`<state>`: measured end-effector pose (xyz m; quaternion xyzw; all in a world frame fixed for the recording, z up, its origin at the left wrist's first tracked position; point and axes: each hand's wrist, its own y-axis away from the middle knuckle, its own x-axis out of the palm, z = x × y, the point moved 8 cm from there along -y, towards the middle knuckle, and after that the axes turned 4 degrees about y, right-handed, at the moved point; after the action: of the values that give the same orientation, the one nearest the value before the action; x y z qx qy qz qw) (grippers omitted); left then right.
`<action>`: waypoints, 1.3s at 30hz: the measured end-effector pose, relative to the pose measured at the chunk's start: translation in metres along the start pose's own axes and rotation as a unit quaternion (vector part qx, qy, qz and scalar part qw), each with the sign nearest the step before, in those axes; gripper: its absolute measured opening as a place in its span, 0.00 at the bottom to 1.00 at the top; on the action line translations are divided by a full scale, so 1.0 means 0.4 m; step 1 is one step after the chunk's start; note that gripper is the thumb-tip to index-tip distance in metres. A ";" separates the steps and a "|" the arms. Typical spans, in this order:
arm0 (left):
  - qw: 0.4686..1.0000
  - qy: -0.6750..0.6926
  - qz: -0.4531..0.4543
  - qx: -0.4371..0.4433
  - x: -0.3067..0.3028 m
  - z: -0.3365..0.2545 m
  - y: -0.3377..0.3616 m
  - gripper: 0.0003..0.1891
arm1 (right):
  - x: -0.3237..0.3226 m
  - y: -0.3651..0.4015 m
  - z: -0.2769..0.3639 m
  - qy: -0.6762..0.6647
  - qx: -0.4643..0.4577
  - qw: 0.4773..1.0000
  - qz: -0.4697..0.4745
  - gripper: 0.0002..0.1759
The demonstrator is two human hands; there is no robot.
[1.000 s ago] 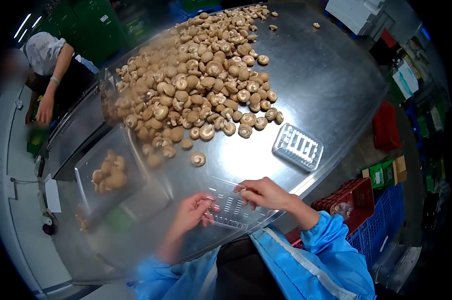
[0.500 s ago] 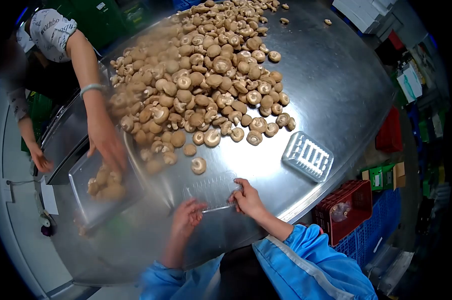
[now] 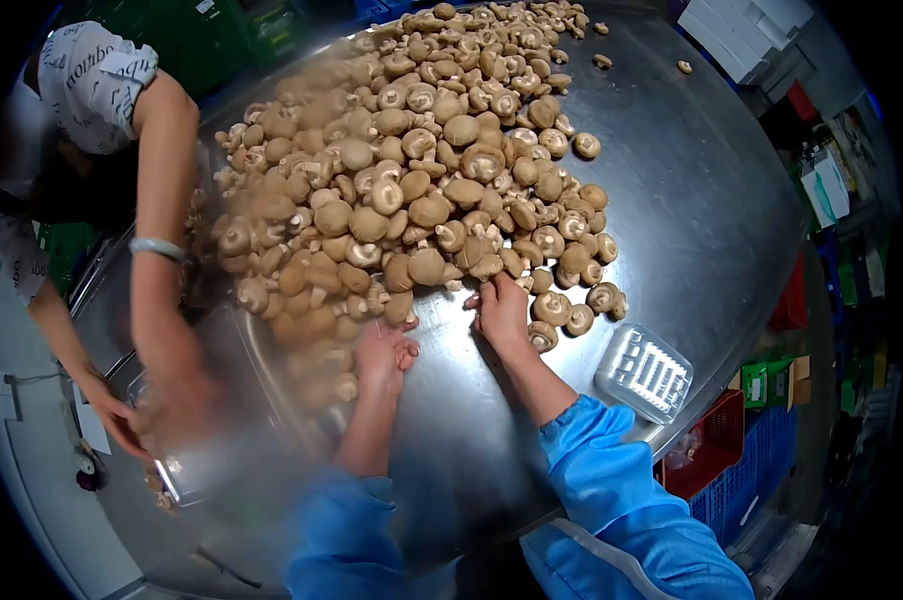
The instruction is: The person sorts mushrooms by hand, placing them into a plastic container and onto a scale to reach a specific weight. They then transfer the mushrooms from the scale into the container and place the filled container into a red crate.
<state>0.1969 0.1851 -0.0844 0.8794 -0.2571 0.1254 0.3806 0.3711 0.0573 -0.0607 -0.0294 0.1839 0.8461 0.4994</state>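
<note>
Head view. Entries run from the hands outward.

1. Right hand (image 3: 501, 312): palm down at the near rim of the mushroom pile (image 3: 421, 170), fingertips lying on the caps at its 12 o'clock. We cannot tell whether they have closed on a mushroom.
2. Left hand (image 3: 383, 352): at 9 o'clock of the right hand and apart from it. The fingers are loose and spread and carry nothing, and their tips are just beside the nearest caps.
3. Change: half a second ago both hands pinched a flat clear tray on the steel table (image 3: 691, 200). Now neither hand has it, and we cannot make it out between them. Both have gone up toward 12 o'clock to the pile's edge, so we judge the tray handling finished and the mushrooms to be what is now in hand.
4. Mushroom pile: brown caps, spreading from our fingertips to the far rim of the table.
5. Ribbed clear tray (image 3: 643, 372): at 4 o'clock of the right hand, near the table's edge, untouched.
6. Co-worker's arm (image 3: 156, 290): along the pile's 9 o'clock side. It has come in over the last second, and its hand is blurred low at 8 o'clock.
7. Red crate (image 3: 706, 450): below the table's edge at 5 o'clock.
</note>
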 end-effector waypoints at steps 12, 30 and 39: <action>0.999 0.027 0.004 0.022 0.045 -0.025 -0.063 0.17 | 0.006 -0.034 0.009 -0.124 0.001 0.992 -0.033 0.11; 0.993 -0.045 0.070 0.089 -0.017 -0.068 0.223 0.20 | -0.053 0.235 0.068 -0.164 0.017 0.985 0.054 0.21; 0.977 -0.170 -0.053 0.117 -0.265 -0.278 0.422 0.18 | 0.148 0.386 0.161 -0.154 -0.042 0.975 0.154 0.21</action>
<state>0.0130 0.2070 0.0492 0.9385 -0.2550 -0.0170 0.2322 0.2179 0.0618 0.0287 0.1089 0.0710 0.9141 0.3841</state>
